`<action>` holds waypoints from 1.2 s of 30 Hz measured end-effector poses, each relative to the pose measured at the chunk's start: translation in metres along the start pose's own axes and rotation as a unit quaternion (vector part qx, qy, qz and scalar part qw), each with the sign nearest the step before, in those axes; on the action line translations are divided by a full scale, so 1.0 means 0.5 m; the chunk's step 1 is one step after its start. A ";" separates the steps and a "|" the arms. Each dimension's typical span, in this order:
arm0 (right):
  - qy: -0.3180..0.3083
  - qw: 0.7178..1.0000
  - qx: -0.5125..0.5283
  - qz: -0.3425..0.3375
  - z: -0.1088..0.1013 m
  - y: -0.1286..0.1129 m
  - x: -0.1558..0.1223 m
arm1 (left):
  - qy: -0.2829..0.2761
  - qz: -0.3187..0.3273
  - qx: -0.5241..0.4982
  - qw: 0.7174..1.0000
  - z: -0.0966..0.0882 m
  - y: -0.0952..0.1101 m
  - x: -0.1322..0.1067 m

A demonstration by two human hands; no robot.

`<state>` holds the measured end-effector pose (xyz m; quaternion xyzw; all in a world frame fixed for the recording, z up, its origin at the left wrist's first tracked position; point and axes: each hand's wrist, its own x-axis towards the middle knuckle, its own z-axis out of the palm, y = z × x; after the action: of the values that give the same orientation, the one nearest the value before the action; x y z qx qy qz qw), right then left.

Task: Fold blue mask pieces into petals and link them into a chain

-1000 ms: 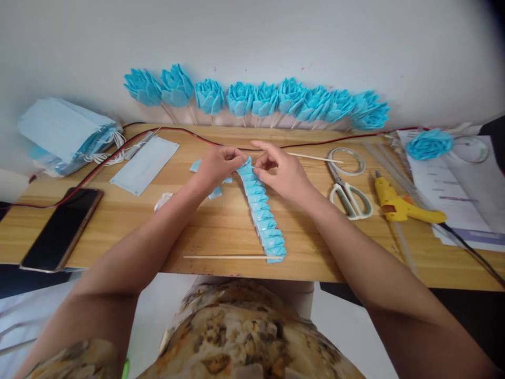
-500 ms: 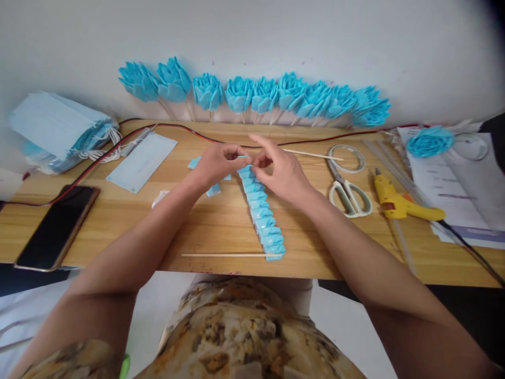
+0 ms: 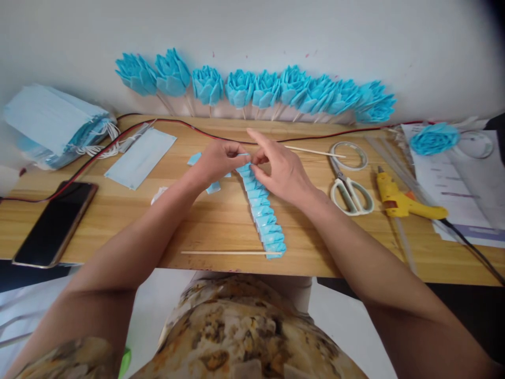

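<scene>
A strip of overlapping folded blue petals (image 3: 261, 206) runs down the wooden table, its near end touching a thin wooden stick (image 3: 224, 252). At the strip's far end, my left hand (image 3: 223, 162) is closed, thumb and fingers pinching the top blue piece. My right hand (image 3: 278, 166) is at the same end from the right, its thumb and a finger closed near the edge and the index finger raised. What the right fingertips hold, if anything, is hard to make out. Small loose blue pieces (image 3: 213, 188) lie beside my left hand.
Blue fabric flowers (image 3: 207, 84) on sticks lean along the wall. Face masks (image 3: 51, 123) and a phone (image 3: 55, 223) lie left. To the right are scissors (image 3: 349, 195), a tape roll (image 3: 362, 164), a yellow glue gun (image 3: 398, 197) and papers (image 3: 461, 210). A red-black cable (image 3: 181, 122) crosses behind.
My hands stay at the strip's far end with almost the same grip; the left thumb has shifted slightly over the top piece. The whole view has tilted a little.
</scene>
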<state>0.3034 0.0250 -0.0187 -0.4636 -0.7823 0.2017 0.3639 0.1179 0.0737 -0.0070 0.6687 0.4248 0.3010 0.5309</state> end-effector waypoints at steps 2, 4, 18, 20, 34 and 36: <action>0.005 1.000 0.016 0.014 0.000 0.003 0.001 | -0.017 0.002 0.022 1.000 -0.002 0.005 -0.002; 0.015 0.999 0.029 0.031 0.000 0.005 0.002 | -0.028 0.005 0.021 0.999 -0.003 0.009 -0.004; 0.028 0.978 0.177 0.111 -0.003 0.043 0.012 | 0.010 0.000 -0.030 0.999 -0.015 -0.003 0.006; 0.010 0.971 0.208 0.116 -0.002 0.048 0.012 | 0.019 -0.002 -0.018 1.000 -0.016 -0.002 0.005; -0.007 0.969 0.230 0.092 -0.008 0.045 0.012 | 0.019 -0.009 -0.101 0.995 -0.004 0.002 0.004; -0.003 0.969 0.229 0.095 -0.008 0.046 0.013 | -0.002 -0.017 -0.133 0.991 -0.003 -0.003 0.005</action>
<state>0.3179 0.0419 -0.0287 -0.4394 -0.6689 0.4100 0.4375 0.1172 0.0766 -0.0080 0.5854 0.3910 0.3448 0.6209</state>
